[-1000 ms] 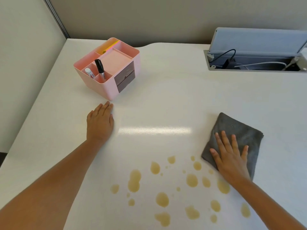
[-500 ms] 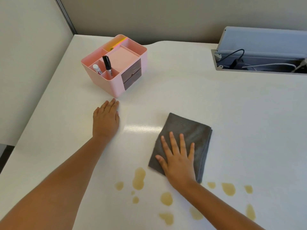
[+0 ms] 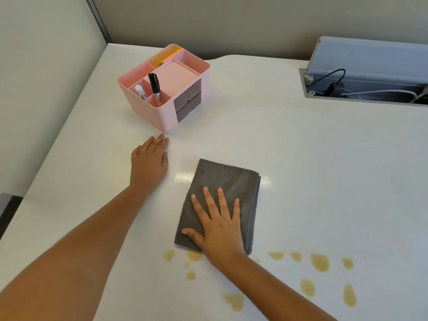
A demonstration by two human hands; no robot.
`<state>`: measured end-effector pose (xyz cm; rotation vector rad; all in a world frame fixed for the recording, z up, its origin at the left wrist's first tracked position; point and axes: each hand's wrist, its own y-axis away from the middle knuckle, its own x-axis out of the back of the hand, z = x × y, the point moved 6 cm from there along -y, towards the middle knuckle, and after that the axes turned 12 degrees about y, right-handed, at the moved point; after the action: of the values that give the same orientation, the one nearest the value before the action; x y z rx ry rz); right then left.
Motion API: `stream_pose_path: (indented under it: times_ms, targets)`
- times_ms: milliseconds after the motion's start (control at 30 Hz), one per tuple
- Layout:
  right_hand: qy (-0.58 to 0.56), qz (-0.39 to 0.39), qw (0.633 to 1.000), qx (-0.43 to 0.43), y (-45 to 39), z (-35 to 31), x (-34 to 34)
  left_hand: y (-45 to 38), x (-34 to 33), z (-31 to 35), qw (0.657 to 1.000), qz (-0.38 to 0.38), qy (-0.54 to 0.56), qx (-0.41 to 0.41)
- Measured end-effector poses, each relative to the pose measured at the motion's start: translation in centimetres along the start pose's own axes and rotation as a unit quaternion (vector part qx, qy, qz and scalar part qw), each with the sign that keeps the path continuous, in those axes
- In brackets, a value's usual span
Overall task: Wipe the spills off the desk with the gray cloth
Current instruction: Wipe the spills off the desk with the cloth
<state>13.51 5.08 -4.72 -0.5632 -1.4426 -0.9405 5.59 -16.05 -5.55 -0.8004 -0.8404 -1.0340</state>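
A folded gray cloth (image 3: 228, 181) lies flat on the white desk (image 3: 324, 181), near its middle. My right hand (image 3: 217, 228) presses on the cloth's near half, palm down, fingers spread. Several yellowish-brown spills (image 3: 319, 262) dot the desk just in front of the cloth and out to the right; some are hidden under my right forearm. My left hand (image 3: 149, 163) rests flat on the desk to the left of the cloth, fingers together, holding nothing.
A pink desk organizer (image 3: 169, 89) with two markers and small drawers stands just beyond my left hand. A gray cable tray (image 3: 361, 75) with cords sits open at the back right. Partition walls close the desk on the left and the back.
My right hand has slid the cloth leftward across the spills, from the right side to the desk's middle. Several upper spills are gone. My left hand has stayed in place.
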Motion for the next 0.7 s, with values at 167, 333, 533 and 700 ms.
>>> stream_pose_path:
  times_ms: [167,333,533,700]
  targets:
    - [0.004,0.001,1.000,0.028,1.5,4.6,-1.1,0.0,0.1,0.0,1.000,0.004,0.002,-0.005]
    - [0.008,0.003,1.000,0.022,3.5,12.8,-2.9,0.1,0.0,0.0,1.000,0.010,0.005,-0.012]
    - [0.012,-0.039,0.993,-0.108,8.2,23.8,-4.7,0.0,-0.1,-0.1,1.000,0.013,0.009,-0.017]
    - [0.004,-0.068,0.987,-0.147,12.6,26.9,-6.0,0.0,0.0,0.0,1.000,0.016,0.012,-0.015]
